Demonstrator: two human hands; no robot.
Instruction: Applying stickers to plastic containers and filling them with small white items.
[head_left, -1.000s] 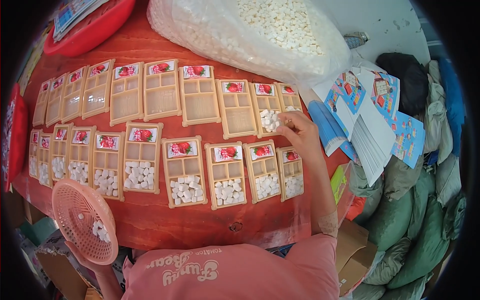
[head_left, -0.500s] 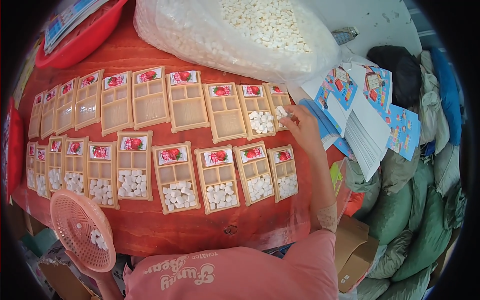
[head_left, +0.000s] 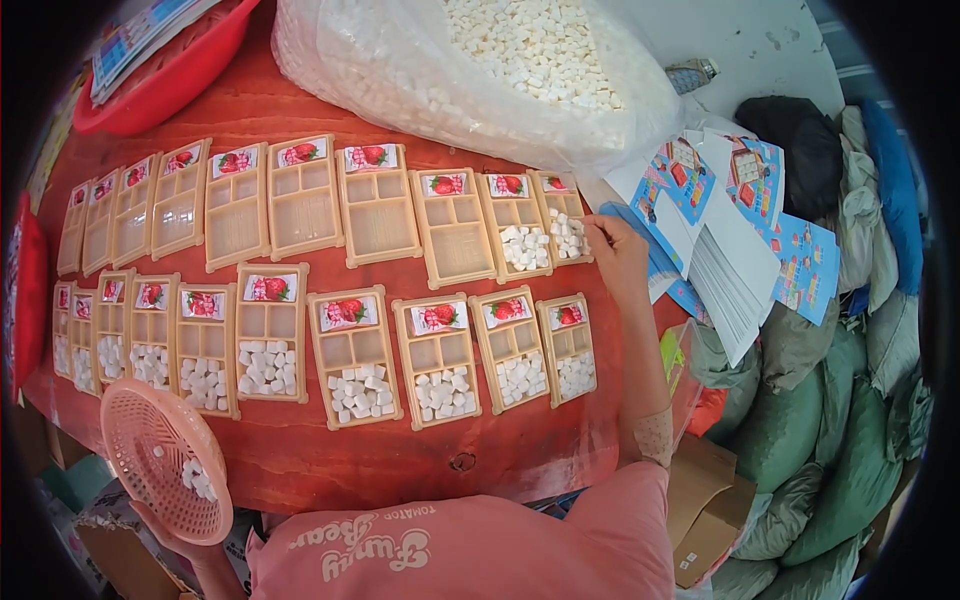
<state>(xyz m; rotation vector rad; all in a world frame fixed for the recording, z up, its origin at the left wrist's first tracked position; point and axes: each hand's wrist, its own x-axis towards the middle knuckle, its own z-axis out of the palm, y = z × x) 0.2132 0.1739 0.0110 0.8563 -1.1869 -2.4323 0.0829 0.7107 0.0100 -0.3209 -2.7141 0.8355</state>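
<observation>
My left hand (head_left: pixel 168 532) grips a pink plastic basket (head_left: pixel 135 425) at the lower left, tilted, with a few white marshmallow-like cubes (head_left: pixel 198 480) inside. At the right end of the back row, my right hand (head_left: pixel 620 258) is beside a beige compartment tray (head_left: pixel 556 198). Its fingers are bent together by the tray's right edge; whatever they hold is hidden. White cubes (head_left: pixel 568 236) fill that tray's large compartment, as in the neighbouring tray (head_left: pixel 512 212). Other back-row trays (head_left: pixel 455 245) have bare large compartments. Each tray's top compartment holds a strawberry-printed packet (head_left: pixel 445 184).
A front row of trays (head_left: pixel 438 350) holds white cubes. Behind stands a big clear bag (head_left: pixel 370 75) of cubes. Printed cards (head_left: pixel 730 285) lie at the right, beside piled sacks (head_left: pixel 830 440). Red basins (head_left: pixel 170 100) stand at the left; an open cardboard box (head_left: pixel 705 500) is below right.
My right hand has moved slightly right and down, from over the end tray to its right edge. More white cubes now show in that tray. My left hand and the basket stay nearly still.
</observation>
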